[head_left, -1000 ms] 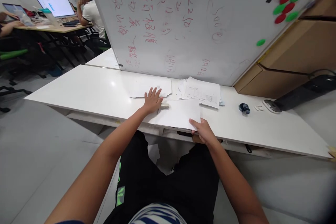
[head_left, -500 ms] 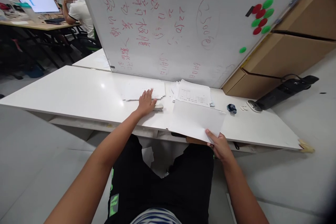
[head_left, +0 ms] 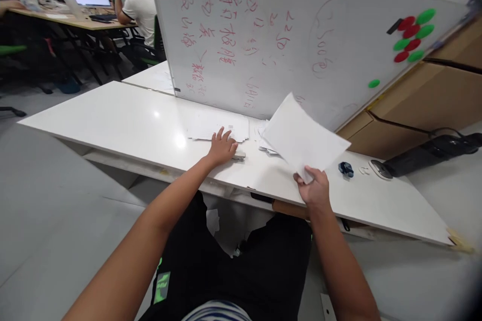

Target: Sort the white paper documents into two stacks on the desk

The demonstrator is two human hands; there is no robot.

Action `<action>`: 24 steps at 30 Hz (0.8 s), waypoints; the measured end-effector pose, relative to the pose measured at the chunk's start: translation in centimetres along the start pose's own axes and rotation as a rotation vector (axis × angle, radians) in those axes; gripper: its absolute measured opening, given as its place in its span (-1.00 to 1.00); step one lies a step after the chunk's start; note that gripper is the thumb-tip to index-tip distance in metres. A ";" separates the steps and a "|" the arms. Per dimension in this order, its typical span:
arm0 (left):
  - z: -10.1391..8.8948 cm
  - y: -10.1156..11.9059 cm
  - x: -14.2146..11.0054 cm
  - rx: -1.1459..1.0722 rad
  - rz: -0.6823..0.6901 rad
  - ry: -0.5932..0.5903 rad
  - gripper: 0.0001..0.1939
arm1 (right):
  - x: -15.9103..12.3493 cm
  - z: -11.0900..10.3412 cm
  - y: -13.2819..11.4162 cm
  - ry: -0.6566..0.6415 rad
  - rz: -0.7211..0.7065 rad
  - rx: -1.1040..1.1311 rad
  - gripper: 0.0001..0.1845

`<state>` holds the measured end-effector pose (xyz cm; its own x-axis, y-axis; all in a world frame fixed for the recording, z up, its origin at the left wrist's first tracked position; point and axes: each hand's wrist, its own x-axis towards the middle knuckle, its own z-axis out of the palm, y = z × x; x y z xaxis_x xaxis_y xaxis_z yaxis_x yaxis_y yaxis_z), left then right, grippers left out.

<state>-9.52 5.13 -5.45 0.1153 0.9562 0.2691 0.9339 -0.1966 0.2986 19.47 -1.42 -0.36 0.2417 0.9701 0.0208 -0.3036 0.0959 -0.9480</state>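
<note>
White sheet (head_left: 301, 135) has been raised and tilted from low at the desk's (head_left: 124, 125) front edge, its near corner gripped by the right hand (head_left: 314, 190); right paper pile (head_left: 266, 146) is mostly hidden behind it, contact can't be told. Left hand (head_left: 221, 149) is kept over the stapler (head_left: 239, 156) near the left paper stack (head_left: 211, 125), fingers spread, any grip hidden. Sheet and stapler are left apart, so no stapling is judged underway.
</note>
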 end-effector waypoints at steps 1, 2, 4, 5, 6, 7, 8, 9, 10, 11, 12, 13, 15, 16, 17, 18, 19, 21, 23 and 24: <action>0.1 0.0 0.0 0.006 0.009 -0.001 -0.54 | 1.4 2.0 -0.2 -0.052 -0.019 -0.031 -0.64; 0.1 0.0 0.0 0.009 0.014 0.001 -0.55 | 3.0 4.2 -0.2 -0.102 -0.011 -0.053 -0.65; 0.3 0.0 -0.1 0.008 0.015 0.010 -0.55 | 6.0 8.8 0.6 -0.195 0.017 -0.073 -0.70; 0.4 0.0 -0.1 0.010 0.015 0.020 -0.56 | 7.4 11.1 1.4 -0.251 0.036 -0.109 -0.72; 0.4 0.0 -0.2 0.014 0.014 0.036 -0.56 | 8.6 13.2 2.3 -0.291 0.061 -0.164 -0.74; 0.4 0.0 -0.2 0.022 0.016 0.054 -0.57 | 9.6 15.1 3.5 -0.289 0.083 -0.251 -0.75; 0.4 0.0 -0.2 0.032 0.025 0.068 -0.58 | 10.3 16.6 4.7 -0.308 0.098 -0.365 -0.77; 0.3 0.1 -0.3 0.044 0.037 0.076 -0.59 | 10.8 17.8 5.8 -0.310 0.098 -0.511 -0.79; 0.2 0.1 -0.3 0.055 0.052 0.077 -0.59 | 11.2 18.7 6.9 -0.306 0.092 -0.653 -0.80; 0.0 0.2 -0.4 0.064 0.067 0.072 -0.59 | 11.4 19.2 7.8 -0.300 0.082 -0.775 -0.79; -0.1 0.3 -0.4 0.071 0.076 0.068 -0.59 | 11.5 19.4 8.5 -0.288 0.069 -0.868 -0.77; -0.3 0.3 -0.5 0.077 0.079 0.068 -0.60 | 11.5 19.3 8.9 -0.274 0.060 -0.924 -0.75; -0.5 0.5 -0.6 0.084 0.068 0.076 -0.61 | 11.2 18.6 9.3 -0.239 0.013 -1.004 -0.65; -0.5 0.5 -0.6 0.088 0.062 0.076 -0.61 | 11.0 18.0 9.3 -0.217 -0.034 -1.071 -0.59; -0.6 0.5 -0.6 0.090 0.057 0.071 -0.61 | 10.7 17.1 9.1 -0.192 -0.098 -1.147 -0.53; -0.6 0.6 -0.6 0.091 0.053 0.060 -0.60 | 10.4 16.1 8.8 -0.169 -0.176 -1.218 -0.48; -0.6 0.6 -0.6 0.089 0.049 0.046 -0.59 | 9.9 14.7 8.5 -0.152 -0.266 -1.270 -0.47; -0.7 0.6 -0.6 0.079 0.039 0.016 -0.58 | 9.0 11.4 7.6 -0.144 -0.441 -1.289 -0.51; -0.7 0.7 -0.5 0.066 0.029 0.000 -0.58 | 7.9 7.4 6.8 -0.171 -0.581 -1.262 -0.56; -0.8 0.7 -0.5 0.062 0.024 -0.004 -0.60 | 7.4 5.3 6.4 -0.192 -0.633 -1.255 -0.58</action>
<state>-9.19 4.36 -4.67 0.1391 0.9522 0.2720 0.9499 -0.2059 0.2350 14.39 7.52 -4.57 -0.1318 0.8632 0.4874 0.8391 0.3589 -0.4088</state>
